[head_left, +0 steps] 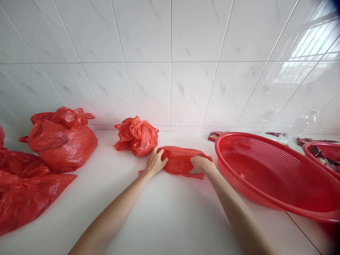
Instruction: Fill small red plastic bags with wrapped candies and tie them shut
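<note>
A flattened red plastic bag (177, 161) lies crosswise on the white counter in front of me. My left hand (156, 162) has its fingers closed on the bag's left part, thumb toward the middle. At the other end, my right hand (199, 164) grips the bag, its fingertips partly hidden in the folds. Just behind my left hand sits a crumpled bundle of red plastic bags (138, 136). To the right of my right hand stands a large red perforated basket (265, 173), tilted in view, with a small scrap on its floor.
Filled, knotted red bags (63, 141) and another red bag (29, 191) stand at the left. Behind the big basket are small red packets (215, 136) and a clear plastic bottle (304, 124). A second red basket (329, 150) holds dark packets. A tiled wall (170, 88) borders the counter.
</note>
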